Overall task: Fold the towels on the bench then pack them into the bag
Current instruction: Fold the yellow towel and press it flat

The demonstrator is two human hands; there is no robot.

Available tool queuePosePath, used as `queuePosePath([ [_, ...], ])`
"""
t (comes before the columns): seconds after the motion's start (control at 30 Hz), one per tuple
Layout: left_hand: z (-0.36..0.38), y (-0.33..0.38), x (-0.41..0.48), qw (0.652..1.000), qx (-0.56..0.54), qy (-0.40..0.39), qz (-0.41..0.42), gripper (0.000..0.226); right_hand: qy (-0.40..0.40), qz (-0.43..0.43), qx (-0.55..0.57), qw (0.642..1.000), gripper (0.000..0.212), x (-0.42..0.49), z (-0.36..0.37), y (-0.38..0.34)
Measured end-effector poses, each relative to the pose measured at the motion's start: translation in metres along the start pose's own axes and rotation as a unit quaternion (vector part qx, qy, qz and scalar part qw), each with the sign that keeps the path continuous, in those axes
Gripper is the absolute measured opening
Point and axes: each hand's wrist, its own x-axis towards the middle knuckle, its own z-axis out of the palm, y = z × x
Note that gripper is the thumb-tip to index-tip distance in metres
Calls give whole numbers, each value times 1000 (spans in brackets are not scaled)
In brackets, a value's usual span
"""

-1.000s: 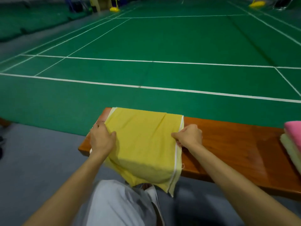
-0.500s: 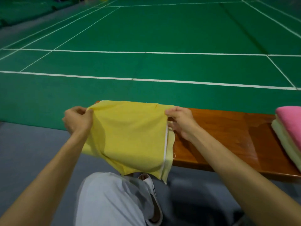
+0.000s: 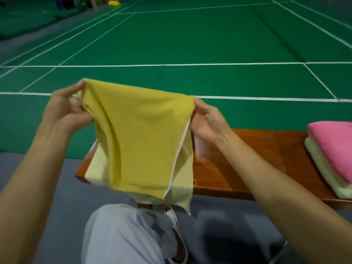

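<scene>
A yellow towel (image 3: 141,141) with a thin white edge hangs doubled in the air above the left end of the brown wooden bench (image 3: 247,159). My left hand (image 3: 66,109) pinches its upper left corner. My right hand (image 3: 205,121) pinches the upper right corner, palm turned toward me. The towel's lower part droops over the bench's front edge toward my knee. On the bench at the far right lies a folded pink towel (image 3: 335,147) on top of a folded pale green towel (image 3: 323,172). No bag is in view.
The bench stands at the edge of a green court (image 3: 190,44) with white lines. Grey floor (image 3: 47,197) lies in front of it. My knee in grey trousers (image 3: 122,235) and a white sandal (image 3: 177,235) are below the towel.
Both hands have lifted the yellow towel off the bench and raised it higher, spreading its top edge. It lay flat on the bench a second ago.
</scene>
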Motion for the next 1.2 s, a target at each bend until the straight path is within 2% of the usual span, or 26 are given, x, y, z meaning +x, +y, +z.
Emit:
queuePosePath([
  [0.1, 33, -18, -5, 998, 6, -64, 20, 21, 7, -42, 13, 999, 54, -11, 7, -34],
  [0.13, 42, -25, -4, 996, -13, -84, 23, 22, 17, -56, 10, 998, 51, -16, 9, -47],
  [0.2, 58, -36, -3, 989, -58, -137, 18, 25, 54, -85, -21, 995, 30, -30, 8, -76],
  [0.3, 84, -57, -9, 980, -79, -182, -14, 29, 82, -142, -31, 986, 39, -64, -6, -122],
  [0.4, 109, -95, -19, 976, 3, -212, -59, 34, 141, -162, -75, 974, 32, -98, -34, -150],
  [0.5, 123, -145, -26, 963, 104, -208, -132, 36, 225, -125, -123, 958, 45, -124, -73, -156],
  [0.6, 119, -200, -28, 940, 203, -167, -218, 29, 314, -67, -203, 925, 26, -149, -111, -131],
  [0.67, 106, -234, -26, 914, 297, -142, -236, 19, 390, -52, -307, 867, 13, -162, -130, -110],
  [0.73, 95, -255, -27, 891, 359, -124, -248, 17, 436, -35, -429, 790, 18, -176, -142, -95],
  [0.77, 91, -259, -26, 884, 374, -109, -257, 22, 440, -31, -462, 769, 25, -181, -147, -89],
  [0.87, 94, -258, -24, 852, 442, -91, -264, 53, 405, -35, -528, 746, 32, -193, -161, -81],
  [0.93, 99, -253, -21, 801, 532, -106, -253, 55, 392, 0, -594, 703, 36, -194, -167, -81],
  [1.0, 98, -250, -16, 735, 620, -126, -244, 40, 371, 69, -675, 634, 30, -192, -168, -86],
  [1.03, 97, -248, -14, 695, 667, -132, -234, 35, 349, 118, -719, 589, 24, -193, -162, -88],
  [1.07, 98, -247, -16, 646, 726, -120, -205, 33, 328, 170, -761, 533, 21, -195, -158, -89],
  [1.1, 102, -248, -19, 588, 792, -83, -141, 35, 310, 209, -799, 471, 22, -197, -152, -90],
  [1.13, 107, -251, -21, 528, 848, -32, -39, 40, 301, 218, -831, 413, 24, -196, -148, -90],
  [1.17, 113, -260, -23, 486, 870, 1, 86, 44, 301, 201, -855, 371, 24, -195, -142, -90],
  [1.2, 120, -272, -26, 475, 856, -5, 201, 48, 307, 166, -872, 342, 25, -190, -138, -87],
])
